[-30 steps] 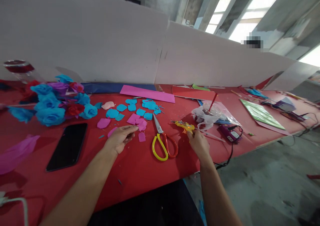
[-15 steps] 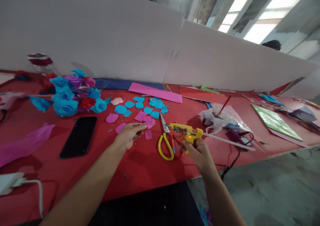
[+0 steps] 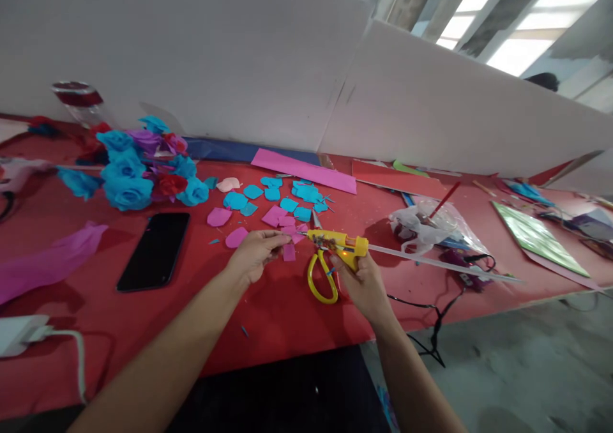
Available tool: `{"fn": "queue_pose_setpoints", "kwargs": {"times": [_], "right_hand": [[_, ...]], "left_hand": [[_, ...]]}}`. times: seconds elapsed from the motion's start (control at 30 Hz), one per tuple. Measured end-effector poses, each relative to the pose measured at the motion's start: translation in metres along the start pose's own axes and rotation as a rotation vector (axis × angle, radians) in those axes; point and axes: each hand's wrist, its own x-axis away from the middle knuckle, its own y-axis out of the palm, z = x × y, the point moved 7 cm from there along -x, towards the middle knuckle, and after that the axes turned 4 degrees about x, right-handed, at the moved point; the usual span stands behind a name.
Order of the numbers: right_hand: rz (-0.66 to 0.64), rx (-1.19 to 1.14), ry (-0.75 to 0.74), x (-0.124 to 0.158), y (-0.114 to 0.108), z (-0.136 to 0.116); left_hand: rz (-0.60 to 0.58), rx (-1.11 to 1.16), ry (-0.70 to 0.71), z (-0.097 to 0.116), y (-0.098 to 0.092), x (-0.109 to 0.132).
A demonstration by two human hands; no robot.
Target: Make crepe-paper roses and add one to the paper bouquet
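Observation:
My right hand [image 3: 360, 285] is wrapped round the handle of a yellow hot glue gun [image 3: 339, 244], whose orange light is lit. A long clear glue stick [image 3: 440, 262] sticks out of its back. The nozzle points left, close to the fingertips of my left hand [image 3: 253, 254]. Those fingers are pinched on a pink paper petal [image 3: 299, 230], partly hidden by them and by the nozzle. Yellow-handled scissors [image 3: 322, 281] lie beneath the glue gun. Loose pink petals [image 3: 219, 216] and blue petals [image 3: 306, 192] are spread beyond my hands.
A bunch of paper flowers [image 3: 128, 190] and a black phone [image 3: 153, 251] are at left on the red table [image 3: 268, 337]. A pink paper strip [image 3: 304, 170] lies near the white partition [image 3: 215, 69]. A plastic bag [image 3: 416, 232] and black cord [image 3: 435, 324] are at right.
My right hand has brought the glue gun left, so its nozzle is now at the pink petal by my left fingertips. The view has shifted slightly.

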Motion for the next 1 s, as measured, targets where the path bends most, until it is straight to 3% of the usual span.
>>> {"fn": "queue_pose_setpoints", "kwargs": {"times": [0.73,1.0], "right_hand": [[0.006,0.079,-0.022,0.0,0.006,0.014],[0.034,0.071,-0.06,0.004,0.002,0.006]], "left_hand": [[-0.027,-0.032,-0.029,-0.002,0.002,0.0],[-0.03,-0.025,-0.031,-0.001,0.001,-0.001]]}}
